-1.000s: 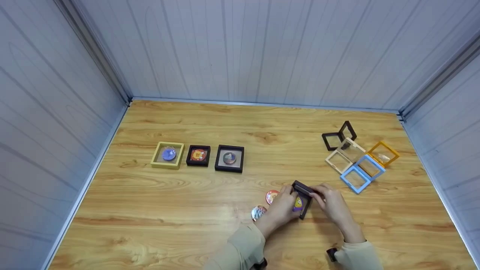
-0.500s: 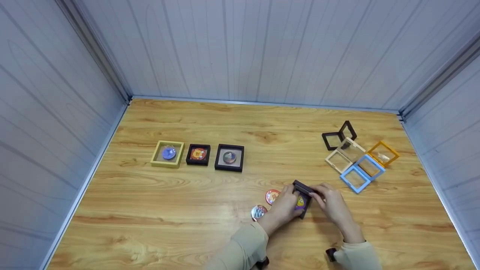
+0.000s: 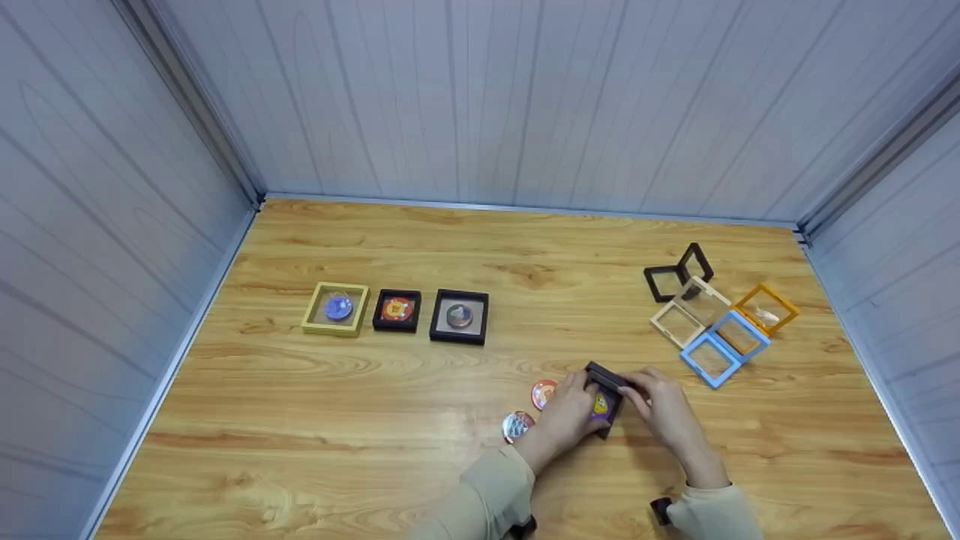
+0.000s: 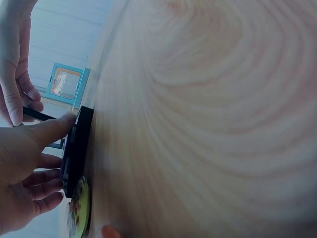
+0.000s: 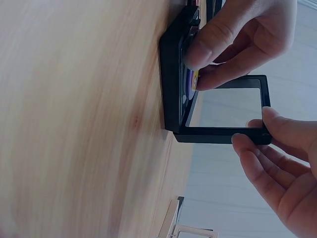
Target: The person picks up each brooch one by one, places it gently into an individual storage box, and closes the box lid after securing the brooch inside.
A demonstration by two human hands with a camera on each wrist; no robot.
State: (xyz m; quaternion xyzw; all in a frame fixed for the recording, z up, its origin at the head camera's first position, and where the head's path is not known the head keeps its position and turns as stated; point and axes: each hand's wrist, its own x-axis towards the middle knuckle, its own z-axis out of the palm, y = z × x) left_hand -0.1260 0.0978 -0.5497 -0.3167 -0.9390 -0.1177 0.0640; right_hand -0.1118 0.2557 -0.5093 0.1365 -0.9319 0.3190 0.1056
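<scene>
A small black hinged display frame [image 3: 606,430] stands opened on the table, one half flat and the lid half [image 5: 223,135] upright. In the flat half lies a round purple and yellow button badge [image 3: 601,407], partly hidden by fingers. My left hand [image 3: 564,415] grips across the flat half, its thumb at one edge, and a fingertip rests on the badge in the right wrist view. My right hand [image 3: 664,409] pinches the lid's upper edge between thumb and fingers. Beside my left hand lie a red badge [image 3: 543,394] and a silvery patterned badge [image 3: 517,426].
Three frames holding round badges stand in a row at left: yellow [image 3: 359,313], small black [image 3: 396,326] and larger black [image 3: 484,319]. At right, opened frames lie close together: black [image 3: 661,268], cream [image 3: 666,330], orange [image 3: 787,301] and blue [image 3: 711,384]. Panel walls [image 3: 480,105] border the table.
The purple and yellow badge, tilted in my left fingers a second ago, now lies flat in the black frame. My right hand keeps its hold on the lid, almost unmoved.
</scene>
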